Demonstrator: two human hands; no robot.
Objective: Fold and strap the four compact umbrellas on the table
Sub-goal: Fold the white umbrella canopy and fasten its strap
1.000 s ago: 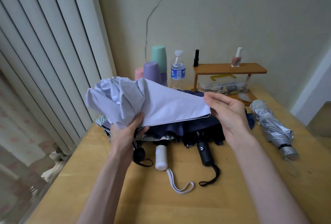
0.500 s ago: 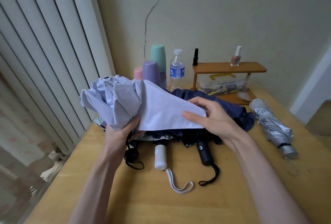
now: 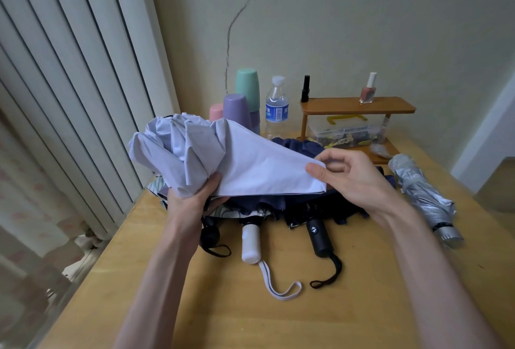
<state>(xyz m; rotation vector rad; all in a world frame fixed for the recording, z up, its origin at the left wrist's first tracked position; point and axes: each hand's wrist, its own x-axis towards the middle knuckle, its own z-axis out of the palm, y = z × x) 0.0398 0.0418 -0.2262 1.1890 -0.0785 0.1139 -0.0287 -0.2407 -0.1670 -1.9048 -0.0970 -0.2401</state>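
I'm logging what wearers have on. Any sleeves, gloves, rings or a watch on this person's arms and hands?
Nothing worn shows. The left hand and right hand are bare: no gloves, no rings in view. The left forearm and right forearm are bare to the frame edge: no sleeves, watch or bracelet.

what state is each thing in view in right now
lilac umbrella, held above the table, canopy loose, unstrapped
left grip, holds its bunched canopy
right grip, pinches the edge of one panel
silver umbrella, folded, strapped, lying on the table
black-handled umbrella, lying on the table, canopy loose
white-handled umbrella, lying on the table, canopy loose
water bottle, upright, capped
mint cup, upside down
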